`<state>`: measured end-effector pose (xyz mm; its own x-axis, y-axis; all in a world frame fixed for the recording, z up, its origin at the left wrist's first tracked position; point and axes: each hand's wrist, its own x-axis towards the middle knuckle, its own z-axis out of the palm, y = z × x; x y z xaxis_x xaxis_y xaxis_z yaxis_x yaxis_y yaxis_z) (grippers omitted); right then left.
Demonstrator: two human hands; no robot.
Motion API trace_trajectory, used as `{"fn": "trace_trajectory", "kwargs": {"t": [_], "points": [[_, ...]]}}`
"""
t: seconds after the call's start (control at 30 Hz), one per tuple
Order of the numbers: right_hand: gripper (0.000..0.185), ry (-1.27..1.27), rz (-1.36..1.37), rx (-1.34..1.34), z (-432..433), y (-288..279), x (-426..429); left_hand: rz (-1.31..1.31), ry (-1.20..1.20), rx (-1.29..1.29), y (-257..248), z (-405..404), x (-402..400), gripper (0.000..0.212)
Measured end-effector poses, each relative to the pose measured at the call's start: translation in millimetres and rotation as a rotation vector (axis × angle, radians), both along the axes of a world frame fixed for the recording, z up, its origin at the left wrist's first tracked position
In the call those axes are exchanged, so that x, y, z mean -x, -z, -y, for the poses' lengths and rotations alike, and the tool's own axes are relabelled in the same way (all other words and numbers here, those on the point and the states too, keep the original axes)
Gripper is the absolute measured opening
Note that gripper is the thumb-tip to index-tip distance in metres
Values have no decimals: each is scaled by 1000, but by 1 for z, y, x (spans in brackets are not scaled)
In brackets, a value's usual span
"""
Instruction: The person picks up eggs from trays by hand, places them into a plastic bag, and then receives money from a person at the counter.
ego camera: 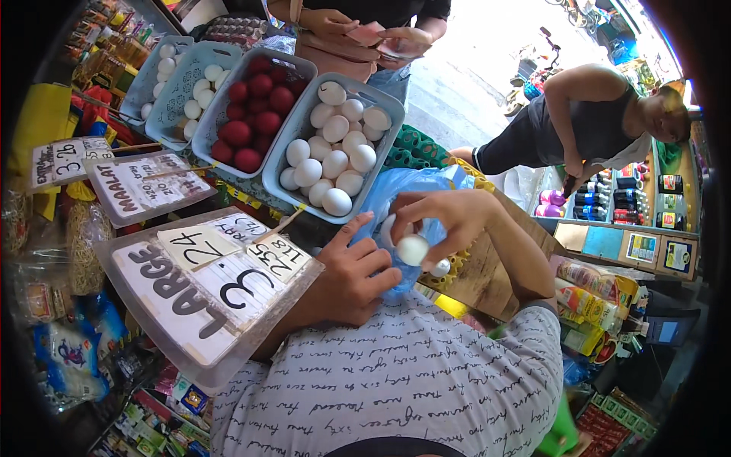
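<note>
A translucent blue plastic bag (437, 181) lies in front of me with its mouth spread. My left hand (357, 277) grips the near side of this bag, index finger stretched along its edge. Over the bag's mouth, my right hand (448, 220) holds a white egg (412, 250) at its fingertips. Another white egg (387, 228) shows just beyond, partly covered by my fingers; whether I hold it too is unclear. One more egg (440, 268) sits in a yellow egg tray (457, 265) beside the bag. What lies deeper inside the bag is hidden.
A light-blue basket of white eggs (337, 157) stands left of the bag, beside a basket of red eggs (260, 108). Handwritten price signs (208, 291) jut over my left forearm. One person holds banknotes (368, 34) across the counter; another person (594, 120) stands at right.
</note>
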<state>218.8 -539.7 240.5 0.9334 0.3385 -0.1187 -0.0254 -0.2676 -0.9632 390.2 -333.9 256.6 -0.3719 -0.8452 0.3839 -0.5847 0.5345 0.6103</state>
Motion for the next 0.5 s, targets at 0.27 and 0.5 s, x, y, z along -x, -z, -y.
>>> {"fn": "trace_trajectory", "kwargs": {"t": [0.27, 0.5], "points": [[39, -46, 169, 876, -46, 23, -9, -112, 32, 107, 7, 4, 8, 23], [26, 92, -68, 496, -13, -51, -23, -76, -81, 133, 11, -5, 7, 15]]}}
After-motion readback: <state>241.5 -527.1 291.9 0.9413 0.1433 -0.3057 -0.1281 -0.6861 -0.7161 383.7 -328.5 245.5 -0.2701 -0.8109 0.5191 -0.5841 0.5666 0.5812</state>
